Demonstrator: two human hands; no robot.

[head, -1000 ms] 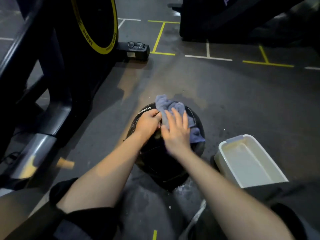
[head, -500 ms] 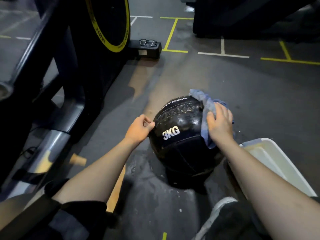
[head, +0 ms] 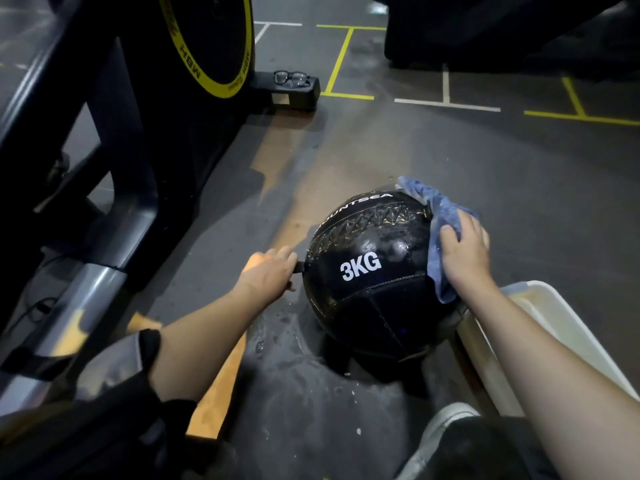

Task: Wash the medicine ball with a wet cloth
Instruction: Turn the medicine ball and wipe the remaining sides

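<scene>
"3KG" and "MOUNTSEA" on medicine ball [head: 370, 271]

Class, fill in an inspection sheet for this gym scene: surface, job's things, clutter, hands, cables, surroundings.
Surface: grey floor, wet patch beneath the ball.
Job's things: black 3KG ball on the floor; blue cloth on its right side; white tub beside it.
Clutter: glasses on a machine foot.
Hands: left hand grips a small strap at the ball's left; right hand presses the cloth to the ball.
Cables: thin dark cable at far left.
Surroundings: exercise bike, floor tape lines.
</scene>
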